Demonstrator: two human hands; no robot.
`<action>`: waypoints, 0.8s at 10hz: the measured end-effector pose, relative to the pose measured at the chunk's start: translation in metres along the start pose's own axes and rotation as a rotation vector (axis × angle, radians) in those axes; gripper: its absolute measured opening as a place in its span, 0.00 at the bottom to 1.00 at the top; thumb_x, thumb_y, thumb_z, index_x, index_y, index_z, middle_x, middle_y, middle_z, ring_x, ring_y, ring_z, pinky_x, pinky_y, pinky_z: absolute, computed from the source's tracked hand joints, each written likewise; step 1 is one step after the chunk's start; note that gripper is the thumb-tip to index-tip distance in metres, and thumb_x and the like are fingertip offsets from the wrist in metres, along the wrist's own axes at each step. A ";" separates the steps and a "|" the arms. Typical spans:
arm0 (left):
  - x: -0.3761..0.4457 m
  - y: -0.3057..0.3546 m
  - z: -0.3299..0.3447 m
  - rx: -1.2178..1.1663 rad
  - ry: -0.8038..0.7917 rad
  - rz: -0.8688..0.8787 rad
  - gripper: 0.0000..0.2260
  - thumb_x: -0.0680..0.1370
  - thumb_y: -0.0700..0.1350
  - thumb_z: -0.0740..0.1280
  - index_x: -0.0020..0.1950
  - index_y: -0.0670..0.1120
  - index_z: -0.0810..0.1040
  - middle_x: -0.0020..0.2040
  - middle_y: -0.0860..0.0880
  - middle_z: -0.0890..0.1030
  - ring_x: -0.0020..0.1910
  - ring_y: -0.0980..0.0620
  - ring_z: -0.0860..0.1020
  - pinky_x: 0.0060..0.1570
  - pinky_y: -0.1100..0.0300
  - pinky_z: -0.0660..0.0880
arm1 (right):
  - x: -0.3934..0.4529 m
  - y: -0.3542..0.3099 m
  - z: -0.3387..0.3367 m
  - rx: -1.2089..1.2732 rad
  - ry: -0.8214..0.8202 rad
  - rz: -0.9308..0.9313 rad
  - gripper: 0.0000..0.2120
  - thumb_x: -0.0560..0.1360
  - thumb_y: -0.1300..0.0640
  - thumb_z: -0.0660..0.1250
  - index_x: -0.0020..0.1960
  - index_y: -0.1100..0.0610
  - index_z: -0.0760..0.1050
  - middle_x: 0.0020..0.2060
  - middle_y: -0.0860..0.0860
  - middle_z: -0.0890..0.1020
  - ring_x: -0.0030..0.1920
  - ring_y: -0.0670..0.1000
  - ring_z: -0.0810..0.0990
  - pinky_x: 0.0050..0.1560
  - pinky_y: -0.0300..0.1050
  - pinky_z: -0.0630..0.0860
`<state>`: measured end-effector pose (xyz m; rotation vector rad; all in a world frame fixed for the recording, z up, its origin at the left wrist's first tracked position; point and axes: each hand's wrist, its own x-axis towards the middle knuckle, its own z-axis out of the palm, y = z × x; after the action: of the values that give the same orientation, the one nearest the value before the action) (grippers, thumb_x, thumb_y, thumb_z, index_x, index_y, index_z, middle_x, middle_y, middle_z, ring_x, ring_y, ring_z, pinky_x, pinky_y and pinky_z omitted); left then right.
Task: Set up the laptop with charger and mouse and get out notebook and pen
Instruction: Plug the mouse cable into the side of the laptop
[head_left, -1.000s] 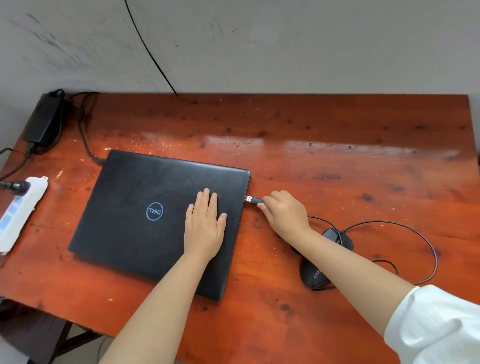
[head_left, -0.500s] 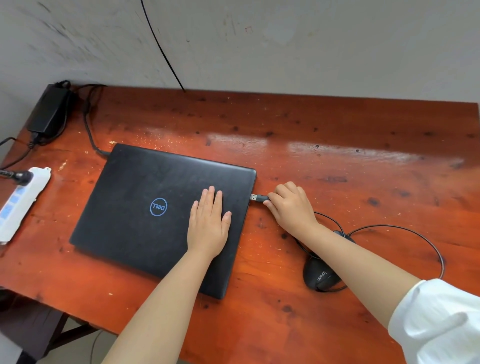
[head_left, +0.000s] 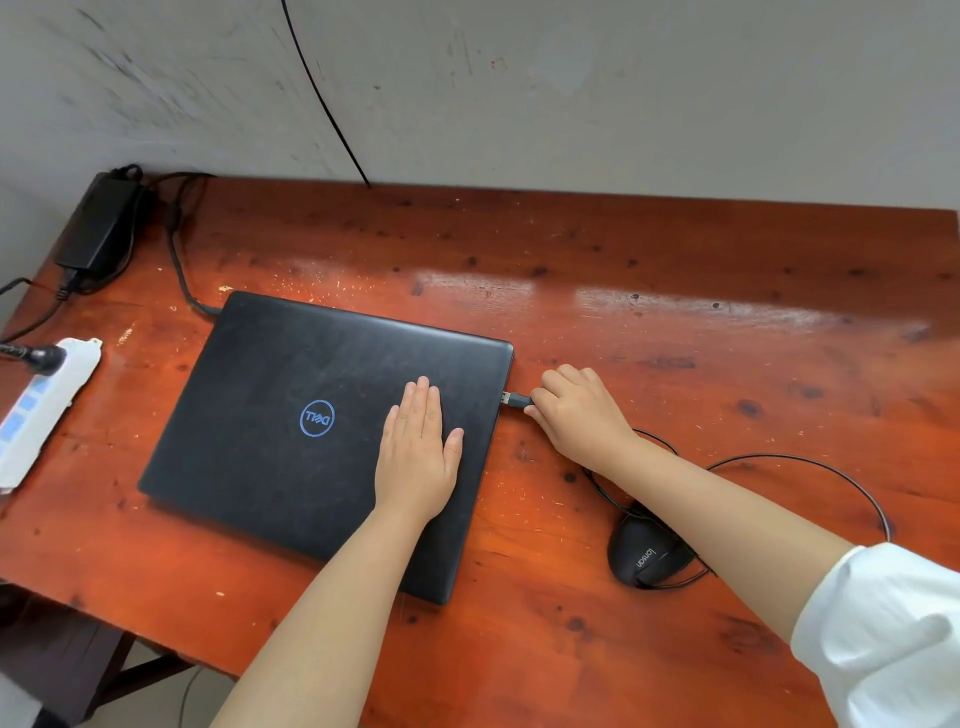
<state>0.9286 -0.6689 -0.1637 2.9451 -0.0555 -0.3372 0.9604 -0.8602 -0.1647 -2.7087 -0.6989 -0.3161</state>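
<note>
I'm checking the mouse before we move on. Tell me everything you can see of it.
The mouse is black, matte plastic by its look, with small pale lettering on its back. It lies on the wooden table, right of the closed laptop, partly hidden under the right forearm. Its thin black cable loops across the table, and the right hand pinches its USB plug at the laptop's right edge. How far the plug is inserted cannot be told.
</note>
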 end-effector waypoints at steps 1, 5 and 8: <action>0.000 0.000 0.000 0.007 0.004 0.000 0.25 0.82 0.48 0.51 0.75 0.40 0.48 0.78 0.44 0.49 0.77 0.49 0.46 0.75 0.56 0.43 | 0.004 0.004 -0.002 -0.013 -0.018 -0.048 0.12 0.59 0.60 0.81 0.27 0.62 0.78 0.24 0.54 0.79 0.27 0.55 0.79 0.28 0.40 0.76; 0.000 -0.001 0.002 0.004 0.018 0.001 0.25 0.81 0.48 0.52 0.75 0.40 0.49 0.78 0.44 0.50 0.77 0.49 0.46 0.74 0.56 0.43 | 0.006 -0.005 0.000 0.060 -0.086 -0.010 0.13 0.59 0.63 0.81 0.26 0.64 0.76 0.23 0.56 0.78 0.26 0.56 0.78 0.25 0.41 0.75; 0.000 -0.001 0.003 0.001 0.025 0.002 0.25 0.81 0.48 0.52 0.75 0.40 0.49 0.77 0.44 0.51 0.77 0.49 0.47 0.74 0.56 0.44 | 0.009 -0.004 -0.005 0.033 -0.121 -0.054 0.13 0.58 0.61 0.81 0.26 0.62 0.77 0.23 0.55 0.78 0.25 0.54 0.78 0.26 0.39 0.75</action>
<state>0.9277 -0.6688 -0.1666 2.9490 -0.0556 -0.3005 0.9658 -0.8546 -0.1569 -2.6991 -0.8046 -0.1529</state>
